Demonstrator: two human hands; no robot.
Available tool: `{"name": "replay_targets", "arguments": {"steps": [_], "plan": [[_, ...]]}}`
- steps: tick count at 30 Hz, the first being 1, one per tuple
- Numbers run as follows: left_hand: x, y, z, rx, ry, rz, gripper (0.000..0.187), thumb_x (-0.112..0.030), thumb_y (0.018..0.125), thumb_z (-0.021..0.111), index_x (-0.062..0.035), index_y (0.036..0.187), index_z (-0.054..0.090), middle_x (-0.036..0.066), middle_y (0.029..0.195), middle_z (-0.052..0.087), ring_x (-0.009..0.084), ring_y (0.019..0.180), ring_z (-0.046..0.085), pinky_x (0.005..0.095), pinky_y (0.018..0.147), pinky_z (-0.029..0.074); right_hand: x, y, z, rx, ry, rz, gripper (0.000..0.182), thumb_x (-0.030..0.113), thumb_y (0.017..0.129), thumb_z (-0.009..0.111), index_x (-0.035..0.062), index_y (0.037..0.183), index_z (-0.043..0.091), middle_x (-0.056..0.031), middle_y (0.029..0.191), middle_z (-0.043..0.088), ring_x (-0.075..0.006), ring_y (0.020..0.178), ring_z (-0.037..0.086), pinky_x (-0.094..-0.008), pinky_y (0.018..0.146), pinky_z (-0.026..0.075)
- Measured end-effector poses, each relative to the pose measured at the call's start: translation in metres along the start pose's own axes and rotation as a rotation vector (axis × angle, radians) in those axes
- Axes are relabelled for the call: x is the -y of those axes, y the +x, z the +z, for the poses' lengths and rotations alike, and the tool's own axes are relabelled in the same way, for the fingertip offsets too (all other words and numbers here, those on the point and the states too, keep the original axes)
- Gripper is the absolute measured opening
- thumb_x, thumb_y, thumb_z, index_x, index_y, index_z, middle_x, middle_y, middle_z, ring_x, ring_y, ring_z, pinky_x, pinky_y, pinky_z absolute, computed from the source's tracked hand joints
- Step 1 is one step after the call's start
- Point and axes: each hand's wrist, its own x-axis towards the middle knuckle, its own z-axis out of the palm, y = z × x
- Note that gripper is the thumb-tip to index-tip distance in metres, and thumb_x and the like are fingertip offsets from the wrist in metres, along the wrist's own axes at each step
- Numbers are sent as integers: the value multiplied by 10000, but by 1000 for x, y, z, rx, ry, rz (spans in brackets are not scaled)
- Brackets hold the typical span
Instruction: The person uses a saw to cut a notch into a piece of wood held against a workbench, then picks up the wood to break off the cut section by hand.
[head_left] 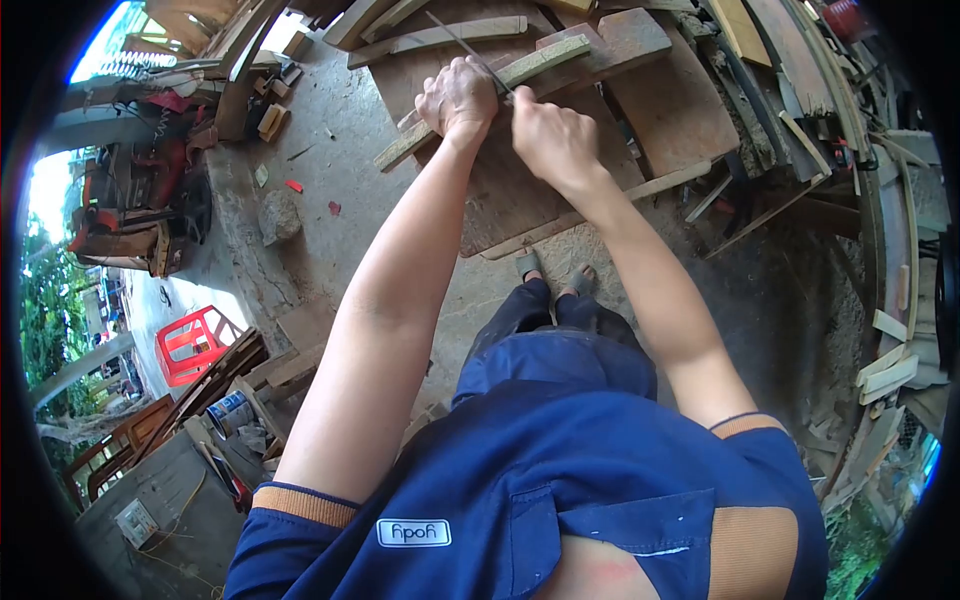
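Note:
Curled over a narrow wooden strip [545,60], my left hand [459,96] is closed on it, with its fingertips partly hidden. The strip lies slantwise over a low wooden worktable [515,195]. My right hand [556,140] is closed in a fist, just right of the left one. From it a long thin metal file [461,40] reaches up and left, crossing the strip close to my left knuckles. Its handle is hidden inside the fist. A thick wooden block [632,42] and a curved wooden piece [450,37] lie beyond the strip.
Stacked boards and offcuts [790,70] crowd the right side. A red plastic stool [195,345], a paint can [230,412] and a stone [280,217] are on the left. Sawdust covers the floor around my feet [555,272].

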Motion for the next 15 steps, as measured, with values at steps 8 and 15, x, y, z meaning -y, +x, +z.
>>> {"name": "replay_targets", "arguments": {"steps": [8, 15], "plan": [[13, 11, -8, 168, -76, 14, 446, -402, 987, 356, -123, 1018, 703, 132, 1085, 699, 332, 1057, 635, 458, 908, 459, 9, 18, 9, 1, -12, 34, 187, 150, 900, 456, 53, 1027, 554, -188, 836, 718, -338, 828, 718, -464, 712, 559], [6, -2, -9, 64, -87, 36, 412, -374, 970, 372, -124, 992, 698, 125, 1051, 707, 328, 1043, 639, 458, 900, 462, 10, 14, 11, -35, -29, 46, 175, 151, 912, 450, 59, 1019, 553, -192, 824, 716, -341, 821, 718, -460, 697, 564]]}}
